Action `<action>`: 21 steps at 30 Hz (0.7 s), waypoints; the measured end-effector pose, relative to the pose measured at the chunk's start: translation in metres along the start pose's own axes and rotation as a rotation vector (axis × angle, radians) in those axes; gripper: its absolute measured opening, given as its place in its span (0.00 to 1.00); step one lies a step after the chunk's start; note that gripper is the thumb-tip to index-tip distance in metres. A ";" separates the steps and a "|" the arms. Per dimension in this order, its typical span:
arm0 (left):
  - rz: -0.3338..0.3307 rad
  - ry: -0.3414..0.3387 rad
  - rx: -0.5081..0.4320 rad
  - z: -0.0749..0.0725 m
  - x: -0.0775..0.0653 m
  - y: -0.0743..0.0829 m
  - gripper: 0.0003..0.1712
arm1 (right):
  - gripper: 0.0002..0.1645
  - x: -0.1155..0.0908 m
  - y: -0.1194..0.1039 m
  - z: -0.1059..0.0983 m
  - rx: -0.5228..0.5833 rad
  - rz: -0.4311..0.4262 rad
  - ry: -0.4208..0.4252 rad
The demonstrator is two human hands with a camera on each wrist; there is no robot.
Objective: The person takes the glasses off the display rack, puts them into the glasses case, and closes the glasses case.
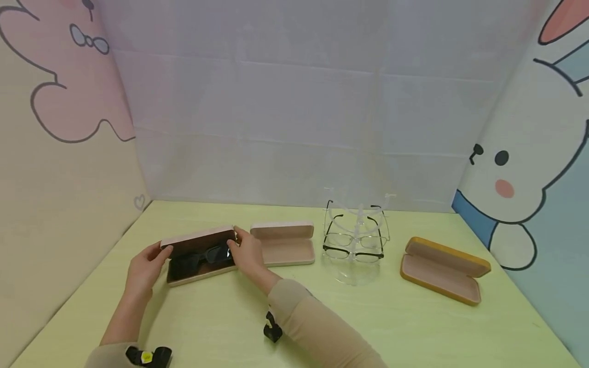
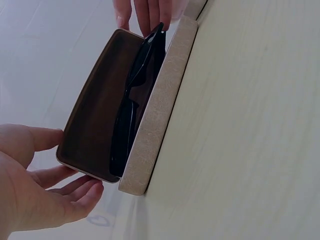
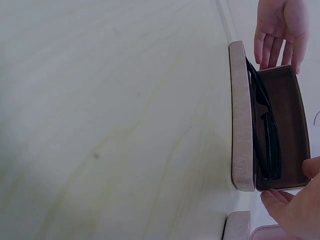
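A cream glasses case [image 1: 197,236] with a dark brown lining stands with its lid raised at the left of the table. Inside lie black sunglasses [image 2: 123,120], their frame rising past the front wall of the case. My left hand [image 1: 143,268] grips the lid's left end, thumb at its edge and the other fingers along the end. At the opposite end my right hand [image 1: 250,254] pinches the lid, its thumb over the edge. In the left wrist view the case's bottom half [image 2: 157,115] sits on the table.
Just right of my right hand is a second pale case [image 1: 282,251], open with a pink lining. Beyond it a clear stand [image 1: 360,220] carries eyeglasses [image 1: 353,254]. An open mustard-yellow case [image 1: 442,273] lies at the right. A pale cloth wall [image 1: 294,128] closes the back.
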State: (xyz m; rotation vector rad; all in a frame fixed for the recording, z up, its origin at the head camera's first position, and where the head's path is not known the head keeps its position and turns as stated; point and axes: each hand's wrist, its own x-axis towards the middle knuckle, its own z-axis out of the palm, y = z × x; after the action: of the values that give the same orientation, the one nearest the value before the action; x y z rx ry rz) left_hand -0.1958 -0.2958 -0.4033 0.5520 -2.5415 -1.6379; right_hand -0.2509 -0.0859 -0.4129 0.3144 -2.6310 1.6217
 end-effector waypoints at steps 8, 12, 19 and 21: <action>0.001 0.046 0.021 0.001 -0.001 -0.001 0.41 | 0.23 0.006 0.001 -0.002 -0.022 -0.015 0.006; -0.014 0.100 0.020 0.002 -0.001 0.000 0.42 | 0.19 0.009 0.000 -0.004 0.016 0.025 0.018; -0.041 0.193 -0.009 0.004 -0.002 0.001 0.40 | 0.17 0.010 0.000 -0.007 0.040 0.065 0.026; -0.042 0.200 -0.003 0.003 -0.003 0.001 0.39 | 0.16 0.010 0.000 -0.008 0.048 0.065 0.023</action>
State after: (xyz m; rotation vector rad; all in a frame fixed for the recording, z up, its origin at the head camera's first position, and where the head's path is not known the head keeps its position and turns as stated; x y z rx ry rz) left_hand -0.1944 -0.2916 -0.4036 0.7341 -2.3990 -1.5151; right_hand -0.2613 -0.0805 -0.4081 0.2123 -2.6156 1.6990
